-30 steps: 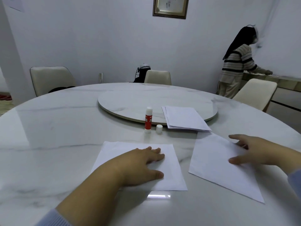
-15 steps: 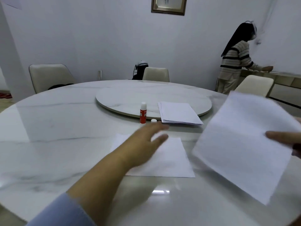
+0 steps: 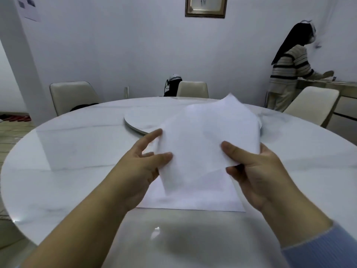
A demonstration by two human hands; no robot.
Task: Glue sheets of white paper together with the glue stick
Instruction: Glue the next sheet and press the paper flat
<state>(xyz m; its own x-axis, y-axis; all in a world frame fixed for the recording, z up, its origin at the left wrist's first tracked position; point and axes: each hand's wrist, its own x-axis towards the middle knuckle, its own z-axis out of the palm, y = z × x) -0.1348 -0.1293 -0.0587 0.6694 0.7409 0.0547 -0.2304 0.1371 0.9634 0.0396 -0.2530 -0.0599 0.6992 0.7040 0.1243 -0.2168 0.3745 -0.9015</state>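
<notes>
I hold one white paper sheet (image 3: 208, 136) in the air above the table, blurred at its far corner. My left hand (image 3: 143, 167) pinches its left edge between thumb and fingers. My right hand (image 3: 255, 171) grips its lower right corner, thumb on top. A second white sheet (image 3: 193, 200) lies flat on the marble table (image 3: 67, 171) right under the raised one. The raised sheet hides the glue stick, its cap and the paper stack.
A round turntable (image 3: 139, 120) sits at the table's middle, partly behind the raised sheet. Cream chairs (image 3: 71, 95) stand around the far side. A person in a striped top (image 3: 286, 74) stands at a counter at the back right.
My right hand lifted the right-hand sheet off the table and swung it left over the other sheet. My left hand left the lying sheet and took the raised sheet's left edge.
</notes>
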